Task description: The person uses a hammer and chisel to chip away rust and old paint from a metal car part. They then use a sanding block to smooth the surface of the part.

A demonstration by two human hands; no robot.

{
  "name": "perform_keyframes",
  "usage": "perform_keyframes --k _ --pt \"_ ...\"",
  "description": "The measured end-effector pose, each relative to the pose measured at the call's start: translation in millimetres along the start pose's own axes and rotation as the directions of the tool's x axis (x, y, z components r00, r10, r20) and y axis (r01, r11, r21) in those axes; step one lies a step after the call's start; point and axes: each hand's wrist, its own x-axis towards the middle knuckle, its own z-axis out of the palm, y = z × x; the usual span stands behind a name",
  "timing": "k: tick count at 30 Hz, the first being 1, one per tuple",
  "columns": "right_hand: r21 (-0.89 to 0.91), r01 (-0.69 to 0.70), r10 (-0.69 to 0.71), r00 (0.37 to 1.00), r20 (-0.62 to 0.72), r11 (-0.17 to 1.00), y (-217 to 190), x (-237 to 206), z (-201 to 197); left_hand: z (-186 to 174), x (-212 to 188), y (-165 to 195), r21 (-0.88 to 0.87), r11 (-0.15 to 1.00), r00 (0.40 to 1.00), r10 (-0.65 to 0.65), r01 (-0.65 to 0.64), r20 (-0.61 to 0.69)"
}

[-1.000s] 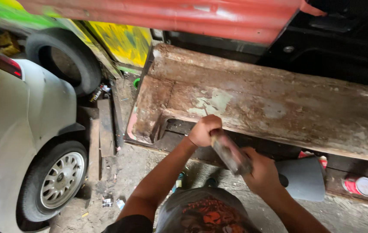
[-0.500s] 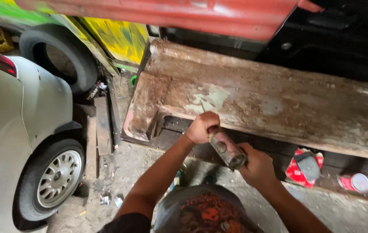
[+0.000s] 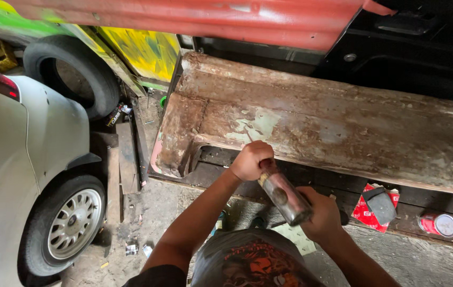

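Observation:
A long rusty metal panel (image 3: 343, 127) with flaking pale paint lies across the middle of the view. My left hand (image 3: 249, 159) is closed around the front end of a metal tool whose tip rests against the panel's lower edge. My right hand (image 3: 319, 215) grips the rear of the same tool, a thick grey cylindrical shaft (image 3: 285, 196) that slants from the panel back toward me. My knee in printed fabric (image 3: 248, 260) shows at the bottom.
A white car with an alloy wheel (image 3: 72, 223) stands at the left, and a loose tyre (image 3: 72, 79) leans behind it. A red ribbed panel (image 3: 210, 18) runs along the top. A red packet (image 3: 375, 207) and a small can (image 3: 439, 224) lie on the dirt floor at right.
The view has shifted slightly. Both hands have stayed on the tool at the panel's lower edge, with the shaft angled a little differently.

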Motion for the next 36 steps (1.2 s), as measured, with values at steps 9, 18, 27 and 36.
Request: perform_keyframes --k 9,18,27,36 --pt "0.001 0.098 -0.098 0.994 -0.042 0.995 1.7 1.2 -3.4 -2.9 5.3 0.8 -0.016 1.0 1.0 -0.008 0.008 -0.015" --pt "0.066 0.087 -0.082 0.994 -0.066 0.994 7.2 3.0 -3.4 3.1 1.5 0.2 0.017 1.0 1.0 0.004 -0.003 -0.019" --pt "0.048 0.085 -0.08 0.992 -0.098 0.995 10.0 1.5 -9.1 6.7 0.7 0.7 0.028 1.0 0.999 0.003 -0.002 -0.034" --pt "0.09 0.06 -0.055 0.997 -0.063 0.994 24.3 -2.2 4.8 2.8 0.5 8.6 0.045 0.999 0.999 0.02 -0.019 -0.035"
